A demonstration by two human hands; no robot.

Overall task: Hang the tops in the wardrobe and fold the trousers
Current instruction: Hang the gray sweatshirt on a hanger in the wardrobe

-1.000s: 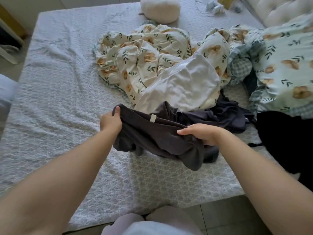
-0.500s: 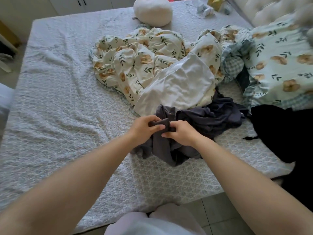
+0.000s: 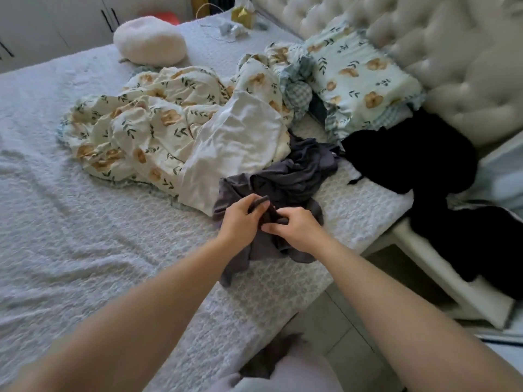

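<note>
Both hands, L hand & R hand, are pinching bunched grey garment w/ curled fingers on bed.

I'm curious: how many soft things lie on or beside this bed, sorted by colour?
Grey garment: 1
Black clothing heap: 1
Floral bedding: 2, the quilt and the pillow
White round cushion: 1
Total: 5
</note>
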